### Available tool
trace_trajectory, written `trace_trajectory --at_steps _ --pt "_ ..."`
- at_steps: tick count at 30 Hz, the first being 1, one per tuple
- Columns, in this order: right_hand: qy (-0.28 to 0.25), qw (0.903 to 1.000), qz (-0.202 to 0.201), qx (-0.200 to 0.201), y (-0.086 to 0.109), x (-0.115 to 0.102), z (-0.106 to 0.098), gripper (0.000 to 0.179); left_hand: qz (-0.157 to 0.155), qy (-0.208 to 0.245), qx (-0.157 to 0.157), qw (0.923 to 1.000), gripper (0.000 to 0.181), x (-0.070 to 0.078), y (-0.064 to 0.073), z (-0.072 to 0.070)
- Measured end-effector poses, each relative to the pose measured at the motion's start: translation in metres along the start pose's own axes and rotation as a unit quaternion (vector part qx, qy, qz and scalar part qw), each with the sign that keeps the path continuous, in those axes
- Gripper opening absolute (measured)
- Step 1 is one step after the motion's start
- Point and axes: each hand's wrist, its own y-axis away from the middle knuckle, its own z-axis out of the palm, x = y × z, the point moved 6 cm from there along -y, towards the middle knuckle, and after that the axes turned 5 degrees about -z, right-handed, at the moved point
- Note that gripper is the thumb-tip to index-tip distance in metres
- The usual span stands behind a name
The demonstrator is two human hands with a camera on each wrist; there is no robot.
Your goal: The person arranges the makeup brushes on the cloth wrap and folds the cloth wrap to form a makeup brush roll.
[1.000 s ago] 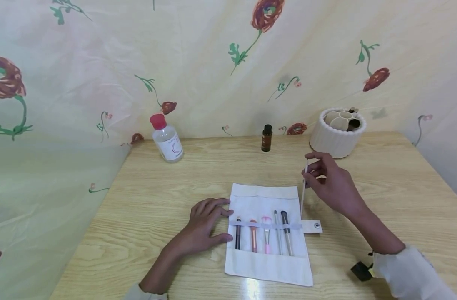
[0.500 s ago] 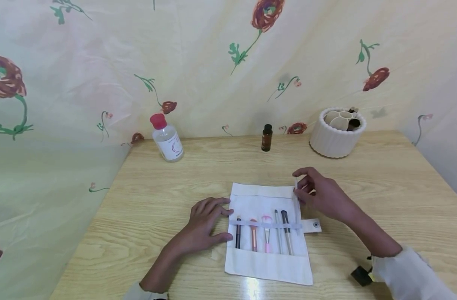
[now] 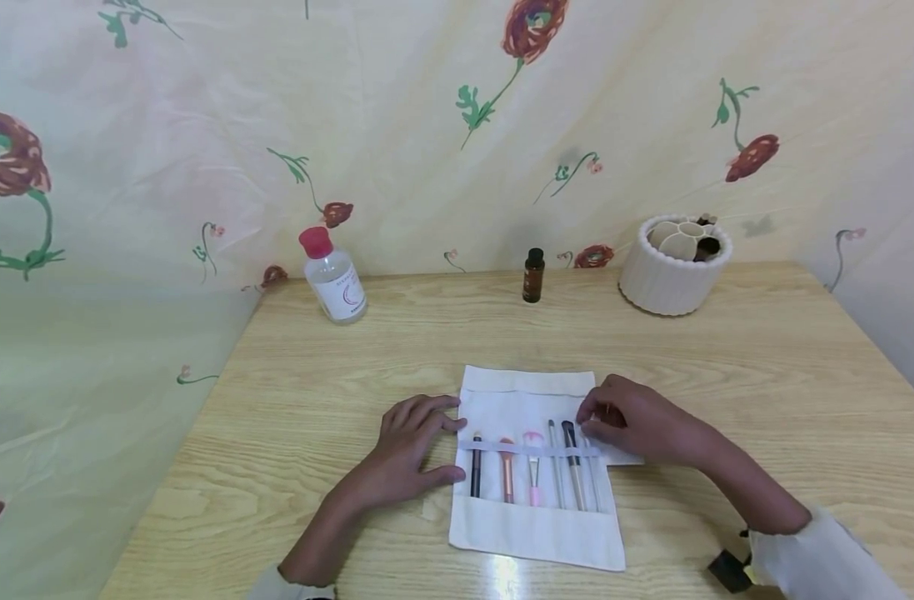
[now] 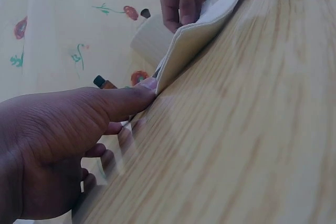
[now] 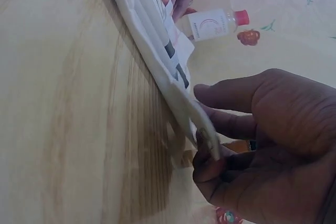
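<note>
A white cloth brush roll (image 3: 535,533) lies unrolled before me, several makeup brushes tucked under its elastic band. From the left come a black brush (image 3: 476,475), a coral one (image 3: 507,479), a pink one (image 3: 535,492), a thin grey one (image 3: 557,479) and a dark-headed one (image 3: 575,475). At the far right slot, a slim white stick (image 3: 595,487) runs under the band; my right hand (image 3: 644,421) pinches its upper end, largely hidden by the fingers. My left hand (image 3: 415,450) rests with fingers spread, fingertips at the roll's left edge.
A clear bottle with a red cap (image 3: 340,283) stands at the back left. Behind the roll is a small dark bottle (image 3: 532,279), and a white ribbed holder (image 3: 674,271) stands at the back right. The roll's strap (image 3: 623,457) sticks out under the right hand.
The right hand has come down and left from beside the roll, bringing the slim white stick over it and sliding it down under the band. The left hand has stayed put.
</note>
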Motion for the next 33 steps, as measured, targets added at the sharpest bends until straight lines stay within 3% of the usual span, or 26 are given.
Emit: trace_trajectory --at_steps 2,8,10,12,16,18,21,24,25,28,31,33 --pt "0.014 0.9999 -0.006 0.000 0.001 -0.002 0.000 0.007 0.000 0.000 0.000 1.0000 0.052 0.000 0.000 0.000" --pt "0.040 0.9987 -0.016 0.029 0.004 -0.022 -0.001 0.015 -0.003 0.012 -0.002 0.9999 0.052 0.002 -0.001 0.001" --pt "0.034 0.9973 -0.051 0.040 0.007 -0.040 0.005 0.016 -0.007 0.011 0.001 0.9999 0.053 0.001 -0.002 0.001" --pt "0.027 0.9928 -0.110 0.039 0.011 -0.063 0.016 0.016 -0.010 0.002 0.006 0.9999 0.055 0.001 -0.003 0.001" --pt "0.025 0.9669 -0.254 -0.012 0.023 -0.112 0.049 0.024 -0.010 -0.041 0.017 0.9990 0.061 0.000 -0.012 -0.001" --pt "0.040 0.9517 -0.301 -0.048 0.029 -0.127 0.066 0.031 -0.006 -0.056 0.015 0.9983 0.063 0.000 -0.017 -0.003" --pt "0.079 0.9330 -0.342 -0.077 0.034 -0.138 0.085 0.038 -0.006 -0.073 -0.001 0.9973 0.062 0.000 -0.025 -0.004" --pt "0.124 0.9224 -0.360 -0.066 0.037 -0.138 0.092 0.040 -0.015 -0.086 -0.017 0.9960 0.056 -0.002 -0.032 -0.006" --pt "0.128 0.9225 -0.359 -0.062 0.038 -0.137 0.091 0.040 -0.017 -0.090 -0.021 0.9956 0.053 -0.002 -0.034 -0.007" --pt "0.127 0.9354 -0.325 -0.057 0.042 -0.130 0.084 0.036 -0.017 -0.097 -0.027 0.9948 0.048 -0.001 -0.038 -0.012" --pt "0.128 0.9571 -0.256 -0.045 0.047 -0.119 0.070 0.028 -0.016 -0.106 -0.029 0.9938 0.045 0.002 -0.037 -0.015" --pt "0.155 0.9657 -0.207 -0.024 0.052 -0.109 0.057 0.025 -0.024 -0.114 -0.029 0.9928 0.041 0.005 -0.035 -0.016"
